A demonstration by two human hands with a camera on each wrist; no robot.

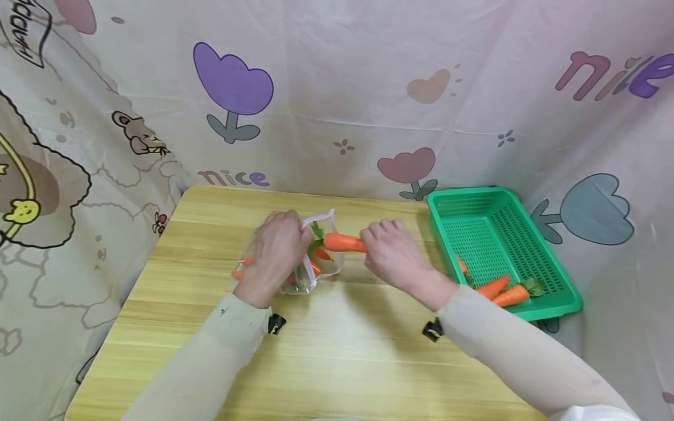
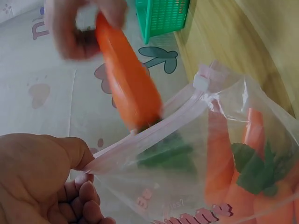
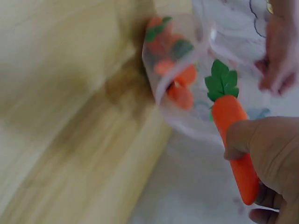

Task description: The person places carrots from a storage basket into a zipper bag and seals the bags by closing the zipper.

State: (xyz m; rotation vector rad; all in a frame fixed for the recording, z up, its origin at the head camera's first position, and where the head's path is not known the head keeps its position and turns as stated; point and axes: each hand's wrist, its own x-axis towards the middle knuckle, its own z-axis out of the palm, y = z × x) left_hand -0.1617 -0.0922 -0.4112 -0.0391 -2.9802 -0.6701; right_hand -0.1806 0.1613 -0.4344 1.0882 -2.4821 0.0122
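My left hand (image 1: 278, 248) pinches the rim of a clear zip bag (image 2: 121, 182) between thumb and fingers, and the bag's mouth gapes toward the right. Several orange carrots (image 2: 219, 158) with green leaves lie inside it. My right hand (image 1: 392, 254) grips another carrot (image 1: 343, 242) near its narrow end. That carrot's leafy top (image 3: 222, 80) points into the bag's mouth, and in the left wrist view its leaves show through the plastic. A white slider (image 2: 201, 83) sits on the pink zip strip.
A green plastic basket (image 1: 505, 204) stands at the table's right side, with a few carrots (image 1: 511, 295) in its near end. The wooden table (image 1: 337, 362) backs onto a printed cloth (image 1: 326, 88) that also hangs at both sides.
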